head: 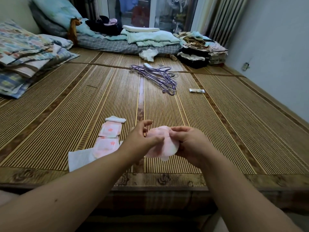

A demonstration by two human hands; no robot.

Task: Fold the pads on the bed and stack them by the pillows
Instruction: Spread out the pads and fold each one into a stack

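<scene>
I hold a pink pad [168, 149] a little above the bamboo mat [83, 106], near the bed's front edge. My left hand [142, 136] pinches its left side with thumb and fingers. My right hand [187, 141] grips its right side, fingers curled over the top edge. To the left, a long pink pad [107, 139] with a white end lies unfolded on the mat. The pillows [28, 52] are stacked at the far left.
Purple wire hangers [158, 77] lie mid-bed, with a small silver wrapper [197, 90] to their right. Folded clothes [200, 49] and teal bedding [150, 37] line the far edge. A white cloth [148, 54] lies beside them.
</scene>
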